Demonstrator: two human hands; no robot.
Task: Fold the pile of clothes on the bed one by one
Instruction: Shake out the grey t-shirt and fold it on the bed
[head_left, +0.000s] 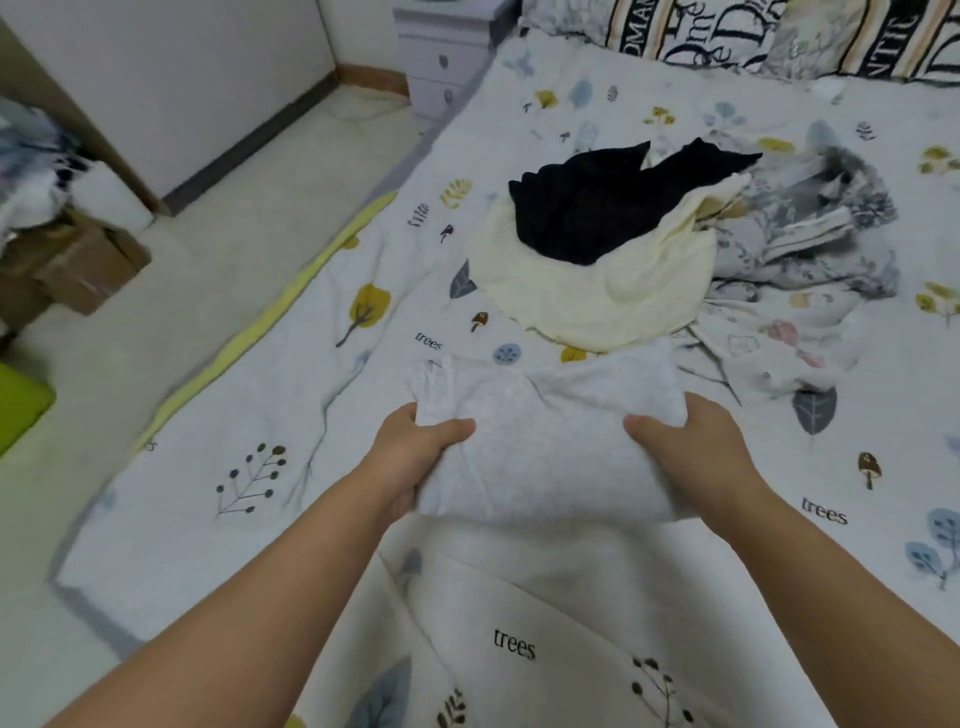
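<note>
A folded light grey garment (545, 441) is held just above the bed in front of me. My left hand (415, 452) grips its left edge, thumb on top and fingers underneath. My right hand (696, 447) grips its right edge the same way. Beyond it lies the pile: a black garment (597, 202) on top of a cream garment (597, 296), with a crumpled grey floral garment (810, 228) and a pale patterned one (779, 343) to the right.
The bed sheet (260, 415) is white with tree and leaf prints. Pillows (727, 36) lie at the head of the bed. A white nightstand (441, 57) stands at the far left corner. Cardboard boxes (78, 270) sit on the floor to the left.
</note>
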